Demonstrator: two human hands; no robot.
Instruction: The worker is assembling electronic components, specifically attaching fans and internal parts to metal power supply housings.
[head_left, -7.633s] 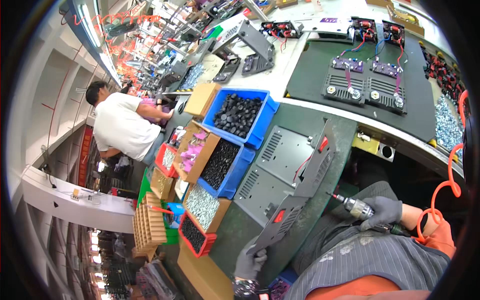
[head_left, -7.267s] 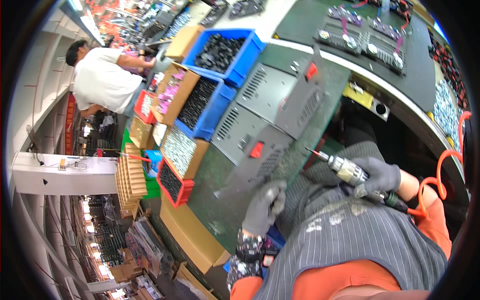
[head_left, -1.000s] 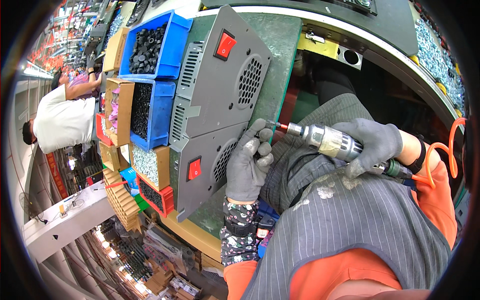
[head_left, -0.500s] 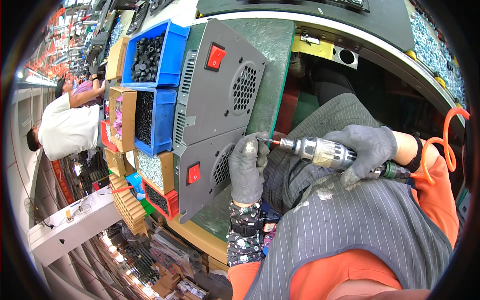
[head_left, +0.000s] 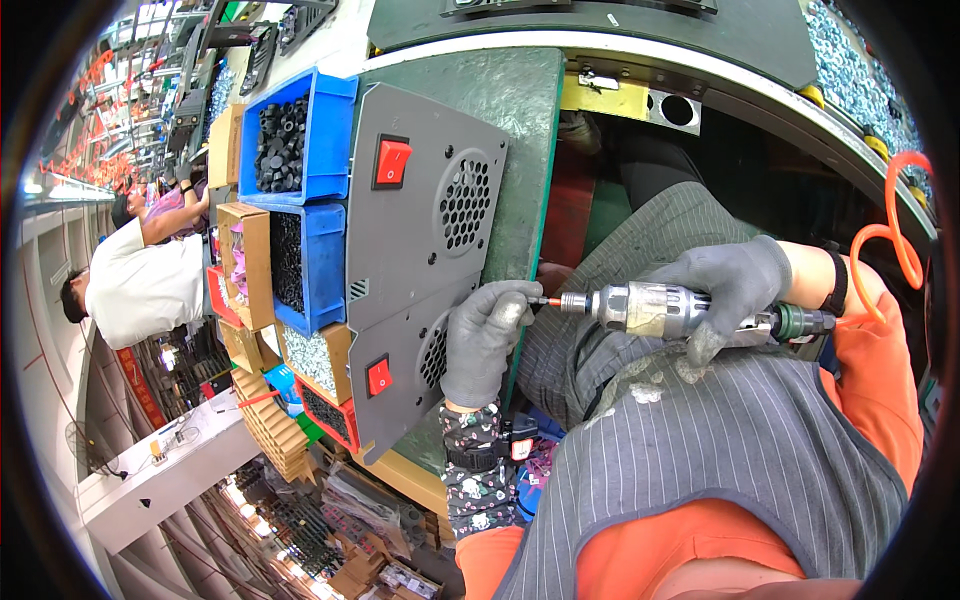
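Since half a second ago the gloved left hand (head_left: 487, 338) has slid a little up the near edge of the lower grey panel (head_left: 410, 375), and the driver's tip now sits right against its fingertips. The right hand (head_left: 728, 290), also gloved, is wrapped fully round the silver pneumatic screwdriver (head_left: 650, 308), whose orange coiled hose (head_left: 893, 240) loops off behind the wrist. The left hand's fingers are curled over the panel's edge, pinching at the bit; whether a screw sits there I cannot tell.

Two grey panels with red rocker switches and round fan grilles lie side by side on the green mat (head_left: 510, 130). From here, fastening looks under way at the lower panel's edge, with the upper panel (head_left: 420, 200) untouched by either hand.

Beside them stand blue bins (head_left: 335, 140) of black parts and brown cardboard boxes (head_left: 232, 260); a red bin (head_left: 335, 425) sits lower down.
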